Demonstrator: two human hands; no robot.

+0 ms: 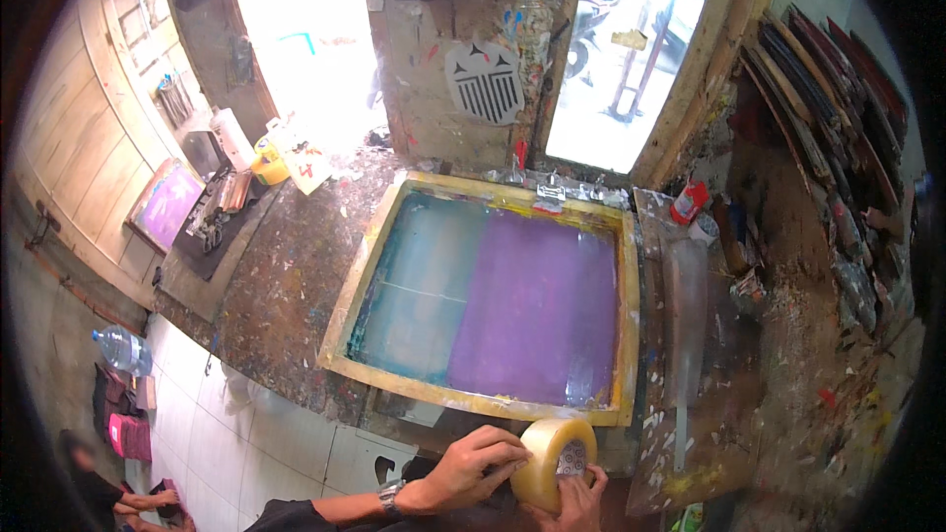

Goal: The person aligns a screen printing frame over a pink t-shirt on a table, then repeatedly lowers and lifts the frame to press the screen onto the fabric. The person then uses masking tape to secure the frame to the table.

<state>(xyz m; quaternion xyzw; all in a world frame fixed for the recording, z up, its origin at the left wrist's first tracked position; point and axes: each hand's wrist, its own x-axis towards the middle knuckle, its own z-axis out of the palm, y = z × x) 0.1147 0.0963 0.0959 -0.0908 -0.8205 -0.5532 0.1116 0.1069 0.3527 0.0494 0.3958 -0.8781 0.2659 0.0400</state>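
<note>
A thick roll of clear yellowish packing tape (538, 468) is held up in front of me, close to the near edge of a screen-printing frame. My right hand (576, 502) grips it from below, fingers at the cardboard core. At the roll's left side, the fingertips of my left hand (478, 465) are pinched together against the tape surface; whether they have a loose end between them is too small to tell. The wooden screen-printing frame (473, 397) lies on the stained worktable (296, 286), its mesh teal on the left and purple on the right.
A red-labelled container (689, 202) stands beyond the frame's right corner. Several boards (818, 89) lean at the right wall. Yellow tape (268, 163) sits at the far left. On the tiled floor are a water jug (123, 350) and a seated person (103, 493).
</note>
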